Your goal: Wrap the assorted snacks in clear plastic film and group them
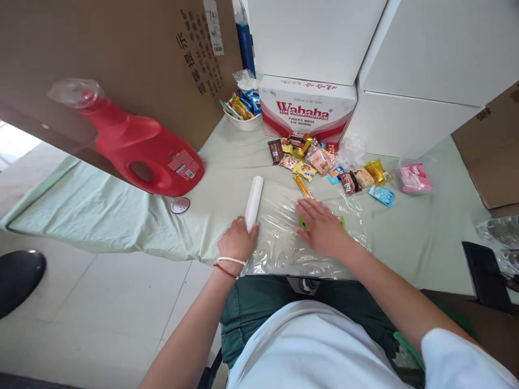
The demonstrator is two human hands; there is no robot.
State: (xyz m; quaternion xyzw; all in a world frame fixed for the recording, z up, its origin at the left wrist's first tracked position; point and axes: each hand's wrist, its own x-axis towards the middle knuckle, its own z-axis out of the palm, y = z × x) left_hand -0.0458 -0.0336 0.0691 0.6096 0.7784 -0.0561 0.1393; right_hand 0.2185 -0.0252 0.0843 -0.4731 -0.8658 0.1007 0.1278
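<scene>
My left hand point(237, 241) is wrapped round the near part of a white roll of plastic wrap point(254, 195). Clear film point(275, 251) spreads to the right of the roll over the cloth, wrinkled and shiny. My right hand point(322, 229) lies flat on this film, its fingers stretched out. Something with bright green edges point(343, 221) shows beneath that hand; most of it is hidden. Just beyond my right fingertips is an orange-yellow snack stick point(303, 186). Several wrapped snacks point(304, 171) lie in a loose pile farther back.
A Wahaha carton point(308, 111) stands behind the snacks, beside a white bowl point(246, 124) of packets. On the left are a red jug point(150, 146) and a round lid point(180, 205). A pink packet point(416, 178) and a black object point(484, 275) are on the right.
</scene>
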